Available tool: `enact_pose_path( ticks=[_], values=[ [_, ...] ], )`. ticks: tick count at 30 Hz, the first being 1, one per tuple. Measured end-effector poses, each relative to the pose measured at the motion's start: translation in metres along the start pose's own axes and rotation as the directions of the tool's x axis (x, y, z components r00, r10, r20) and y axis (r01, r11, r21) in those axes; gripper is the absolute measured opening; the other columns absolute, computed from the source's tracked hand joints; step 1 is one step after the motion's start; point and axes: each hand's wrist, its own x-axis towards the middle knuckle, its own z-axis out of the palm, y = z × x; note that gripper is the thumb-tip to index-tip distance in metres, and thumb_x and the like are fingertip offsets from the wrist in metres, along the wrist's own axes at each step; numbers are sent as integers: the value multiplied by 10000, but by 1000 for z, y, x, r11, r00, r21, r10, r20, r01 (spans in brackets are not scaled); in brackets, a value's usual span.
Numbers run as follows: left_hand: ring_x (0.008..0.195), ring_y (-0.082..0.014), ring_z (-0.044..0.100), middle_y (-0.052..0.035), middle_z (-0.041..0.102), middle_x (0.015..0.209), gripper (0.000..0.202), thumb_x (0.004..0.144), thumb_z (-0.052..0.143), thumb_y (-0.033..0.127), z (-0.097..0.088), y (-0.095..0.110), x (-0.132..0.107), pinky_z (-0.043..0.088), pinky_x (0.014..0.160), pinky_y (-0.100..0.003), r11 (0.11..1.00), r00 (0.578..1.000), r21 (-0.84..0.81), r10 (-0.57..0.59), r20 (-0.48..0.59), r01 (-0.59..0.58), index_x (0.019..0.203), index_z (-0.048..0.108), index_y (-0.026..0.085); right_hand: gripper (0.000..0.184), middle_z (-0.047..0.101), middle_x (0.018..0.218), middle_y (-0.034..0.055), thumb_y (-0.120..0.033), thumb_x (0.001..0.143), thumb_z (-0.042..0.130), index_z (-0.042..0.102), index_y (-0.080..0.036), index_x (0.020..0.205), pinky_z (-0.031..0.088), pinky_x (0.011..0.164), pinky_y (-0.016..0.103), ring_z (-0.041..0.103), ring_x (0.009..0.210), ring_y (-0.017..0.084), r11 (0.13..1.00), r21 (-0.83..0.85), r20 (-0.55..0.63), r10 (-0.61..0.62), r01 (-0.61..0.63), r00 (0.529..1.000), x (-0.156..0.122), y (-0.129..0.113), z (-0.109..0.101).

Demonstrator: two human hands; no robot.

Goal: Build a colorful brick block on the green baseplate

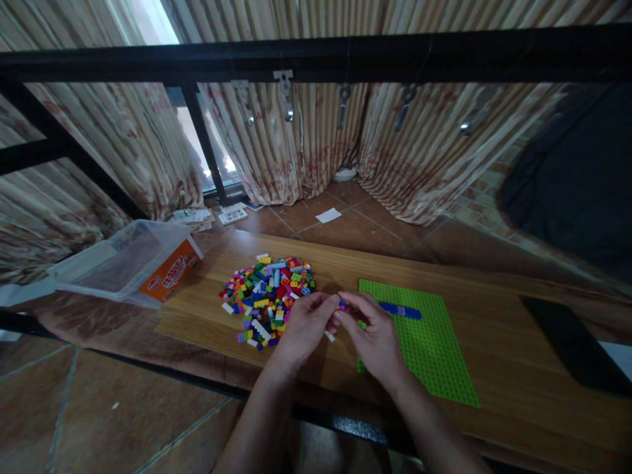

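My left hand (309, 324) and my right hand (372, 332) meet in front of me, fingertips pinched together around small building bricks (341, 306) that look blue and pink. My fingers cover most of them. Just left of my left hand lies a heap of mixed coloured building bricks (266, 303). A white brick (330, 336) rests on the wood between my hands. Beyond my right hand is a green studded baseplate (429, 349), with a blue and purple brick piece (402, 311) on its upper part.
A clear plastic box (123, 257) with an orange label stands at the left end of the wooden table (498, 342). A dark flat object (573, 342) lies at the right. A black metal bar (316, 60) with hanging hooks crosses in front of the curtains.
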Motion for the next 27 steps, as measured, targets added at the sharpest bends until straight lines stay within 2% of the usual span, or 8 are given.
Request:
enact_pose_path(
  ticks=[6,10,15,19,21,27],
  values=[
    [497,-96,547,1,601,564,348,744,696,463,6,1,-3,446,474,-202,1000,1000,-25,7,-27,-7,749,652,118,119,670,851,13,-290,828,672,734,-249,921,503,695,277,622,778,152,994,105,-69,28,-21,997,0,1,1],
    [473,-89,545,0,605,555,354,720,724,460,8,0,-4,449,462,-197,997,998,-80,10,-57,-14,706,638,117,116,686,855,17,-288,795,701,742,-241,893,519,700,285,626,785,158,980,191,-116,84,-61,990,-1,1,4],
    [467,-90,553,-1,610,546,344,690,749,445,9,-1,-5,444,455,-195,995,995,-105,-10,-95,0,672,636,120,109,696,835,14,-284,773,714,748,-243,867,541,686,285,635,764,153,955,281,-120,138,-100,983,-3,-2,8],
    [463,-88,549,-1,616,547,306,670,750,410,12,-4,-3,423,452,-193,984,986,-179,-37,-163,7,681,650,122,176,708,822,20,-350,760,713,744,-228,883,560,645,296,642,697,152,925,335,-149,240,-179,959,-3,-4,10],
    [470,-87,549,0,620,557,282,666,746,388,12,-5,-2,426,463,-196,978,981,-209,-48,-189,7,701,659,122,207,713,848,26,-367,756,715,740,-222,901,564,653,301,647,699,153,923,332,-160,260,-197,952,-2,-3,10],
    [505,-72,544,9,614,600,271,646,755,357,14,-9,0,453,506,-191,964,977,-265,-91,-192,38,724,651,119,155,713,891,31,-319,775,702,738,-218,887,532,722,287,640,809,162,965,221,-194,183,-139,964,-1,6,15]
  ],
)
